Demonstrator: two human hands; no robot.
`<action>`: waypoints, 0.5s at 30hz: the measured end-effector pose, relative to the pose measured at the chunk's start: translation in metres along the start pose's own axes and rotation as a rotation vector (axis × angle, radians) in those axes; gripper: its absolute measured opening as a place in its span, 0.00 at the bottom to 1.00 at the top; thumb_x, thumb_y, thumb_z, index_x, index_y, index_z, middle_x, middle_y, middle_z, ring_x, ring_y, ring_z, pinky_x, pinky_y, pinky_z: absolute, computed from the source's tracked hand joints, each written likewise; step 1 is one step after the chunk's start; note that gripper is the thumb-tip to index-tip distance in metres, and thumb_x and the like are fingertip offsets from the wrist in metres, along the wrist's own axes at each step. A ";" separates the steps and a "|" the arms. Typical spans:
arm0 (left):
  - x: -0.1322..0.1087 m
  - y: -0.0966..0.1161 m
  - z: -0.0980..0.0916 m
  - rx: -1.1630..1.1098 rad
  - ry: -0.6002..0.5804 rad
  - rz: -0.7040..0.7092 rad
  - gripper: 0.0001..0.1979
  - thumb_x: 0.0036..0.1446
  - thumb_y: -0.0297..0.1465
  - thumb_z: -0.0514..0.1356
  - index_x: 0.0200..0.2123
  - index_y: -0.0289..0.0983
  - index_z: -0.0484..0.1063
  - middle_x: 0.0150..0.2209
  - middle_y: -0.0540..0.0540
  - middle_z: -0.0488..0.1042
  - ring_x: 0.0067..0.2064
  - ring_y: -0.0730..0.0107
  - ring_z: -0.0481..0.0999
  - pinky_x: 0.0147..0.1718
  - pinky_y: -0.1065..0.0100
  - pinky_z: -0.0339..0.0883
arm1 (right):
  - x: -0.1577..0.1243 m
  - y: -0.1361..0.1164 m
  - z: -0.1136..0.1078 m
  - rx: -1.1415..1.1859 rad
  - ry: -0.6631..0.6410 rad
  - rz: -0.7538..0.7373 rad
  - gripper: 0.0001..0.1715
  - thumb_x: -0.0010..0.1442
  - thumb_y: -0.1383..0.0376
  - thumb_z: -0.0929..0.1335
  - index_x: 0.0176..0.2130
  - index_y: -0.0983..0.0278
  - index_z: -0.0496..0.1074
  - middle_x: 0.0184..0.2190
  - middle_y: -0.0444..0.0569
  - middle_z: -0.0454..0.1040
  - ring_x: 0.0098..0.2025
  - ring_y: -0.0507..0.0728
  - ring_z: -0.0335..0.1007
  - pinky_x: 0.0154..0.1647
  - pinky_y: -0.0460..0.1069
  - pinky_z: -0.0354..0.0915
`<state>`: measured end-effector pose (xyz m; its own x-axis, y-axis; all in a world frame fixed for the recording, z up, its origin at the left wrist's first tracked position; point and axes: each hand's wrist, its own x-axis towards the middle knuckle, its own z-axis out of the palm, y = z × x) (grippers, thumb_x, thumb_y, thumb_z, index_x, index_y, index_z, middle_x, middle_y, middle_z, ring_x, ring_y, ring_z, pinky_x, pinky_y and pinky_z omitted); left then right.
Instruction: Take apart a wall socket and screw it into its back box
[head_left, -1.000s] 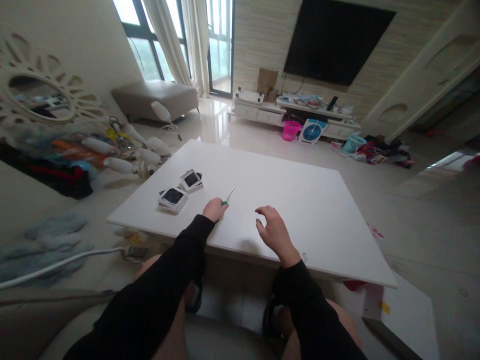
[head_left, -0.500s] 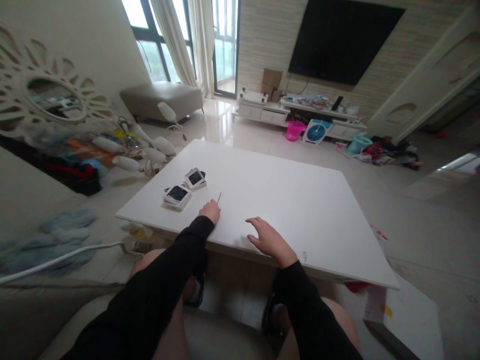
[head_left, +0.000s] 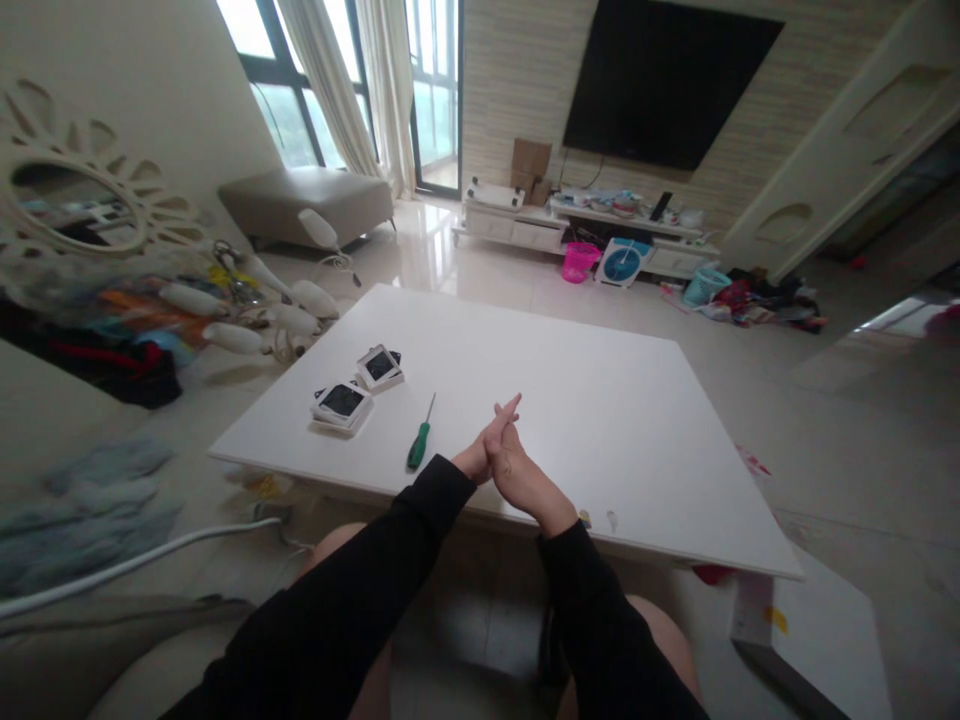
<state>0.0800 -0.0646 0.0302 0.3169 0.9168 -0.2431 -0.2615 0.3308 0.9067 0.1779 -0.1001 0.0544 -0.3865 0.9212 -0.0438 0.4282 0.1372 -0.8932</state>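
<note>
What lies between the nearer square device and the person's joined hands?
Head view: the green-handled screwdriver lies on the white table, touching neither the square device nor the left hand or right hand.

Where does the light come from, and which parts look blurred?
Head view: daylight enters by the windows at the back left and glares on the glossy floor; the screwdriver and white table look sharp; the grey cloth at the left edge is smeared.
</note>
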 end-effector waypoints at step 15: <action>0.075 -0.028 -0.026 0.537 -0.158 -0.064 0.16 0.62 0.36 0.57 0.47 0.38 0.79 0.50 0.41 0.79 0.61 0.52 0.74 0.68 0.53 0.60 | 0.034 0.031 -0.013 -0.097 0.010 0.157 0.59 0.67 0.30 0.51 0.71 0.71 0.63 0.73 0.68 0.61 0.78 0.71 0.51 0.80 0.66 0.45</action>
<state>0.0875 0.0007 -0.0226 0.4605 0.8403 -0.2862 0.2505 0.1864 0.9500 0.1890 -0.0599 0.0313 -0.3009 0.9376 -0.1740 0.5592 0.0257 -0.8287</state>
